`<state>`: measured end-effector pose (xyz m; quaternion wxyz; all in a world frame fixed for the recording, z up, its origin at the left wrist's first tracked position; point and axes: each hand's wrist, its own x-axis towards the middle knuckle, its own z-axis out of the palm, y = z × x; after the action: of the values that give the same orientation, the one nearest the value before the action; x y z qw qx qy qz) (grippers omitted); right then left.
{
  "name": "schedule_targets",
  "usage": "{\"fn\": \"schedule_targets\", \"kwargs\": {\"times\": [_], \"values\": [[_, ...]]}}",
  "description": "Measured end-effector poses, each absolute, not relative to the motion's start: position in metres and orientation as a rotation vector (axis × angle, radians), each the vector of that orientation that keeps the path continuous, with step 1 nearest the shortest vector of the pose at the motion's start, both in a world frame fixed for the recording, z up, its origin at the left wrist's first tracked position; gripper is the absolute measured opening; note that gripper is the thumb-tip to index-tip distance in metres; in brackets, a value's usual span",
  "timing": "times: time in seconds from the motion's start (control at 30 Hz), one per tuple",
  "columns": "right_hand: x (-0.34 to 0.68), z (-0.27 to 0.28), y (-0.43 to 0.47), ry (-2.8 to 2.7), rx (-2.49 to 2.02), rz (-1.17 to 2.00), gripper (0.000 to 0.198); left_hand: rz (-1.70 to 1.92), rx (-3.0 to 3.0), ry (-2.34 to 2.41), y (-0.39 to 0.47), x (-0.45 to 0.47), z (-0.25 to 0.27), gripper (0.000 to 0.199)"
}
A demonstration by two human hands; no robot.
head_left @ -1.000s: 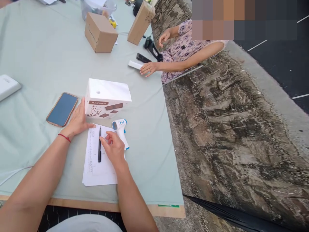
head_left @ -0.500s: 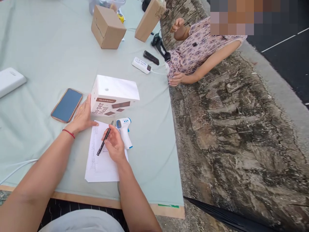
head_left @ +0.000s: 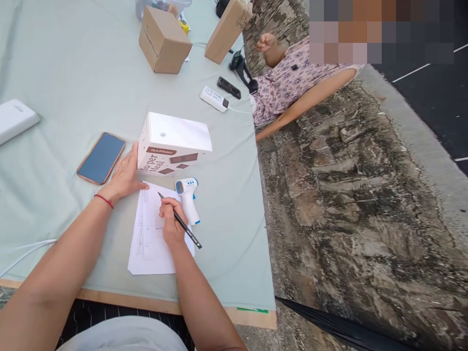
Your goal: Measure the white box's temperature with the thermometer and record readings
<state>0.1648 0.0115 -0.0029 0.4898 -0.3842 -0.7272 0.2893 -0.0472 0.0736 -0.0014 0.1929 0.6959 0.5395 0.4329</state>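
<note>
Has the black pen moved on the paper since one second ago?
Yes. The pen lay flat on the paper; now the right hand holds it tilted, its tip toward the white box, its back end past the sheet's right edge.

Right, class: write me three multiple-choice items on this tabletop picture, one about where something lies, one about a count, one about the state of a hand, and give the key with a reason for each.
1. Where does the phone lie?
A. On the sheet of paper
B. On the cloth, left of the white box
C. On top of a cardboard box

2. How many brown cardboard boxes stand at the far end of the table?
A. Two
B. Four
C. None

3. What is the right hand doing?
A. Lying flat and empty
B. Gripping the thermometer
C. Gripping a pen with its tip on the paper

Key: 1 B, the phone rests on the green cloth beside the white box, just beyond the left hand. 2 A, one cardboard box and a second cardboard box show. 3 C, the right hand is closed on the pen, tip down on the paper; the thermometer lies untouched alongside.
</note>
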Motion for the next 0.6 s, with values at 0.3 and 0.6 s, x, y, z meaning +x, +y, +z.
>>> {"fn": "schedule_targets", "kwargs": {"times": [0.3, 0.6], "values": [[0.151, -0.005, 0.016, -1.733, -0.977, 0.780, 0.018, 1.245, 1.967, 1.490, 0.076, -0.049, -0.004, 0.145], [0.146, -0.012, 0.017, -1.655, -1.077, 0.786, 0.019, 1.254, 1.973, 1.483, 0.076, -0.049, -0.005, 0.144]]}}
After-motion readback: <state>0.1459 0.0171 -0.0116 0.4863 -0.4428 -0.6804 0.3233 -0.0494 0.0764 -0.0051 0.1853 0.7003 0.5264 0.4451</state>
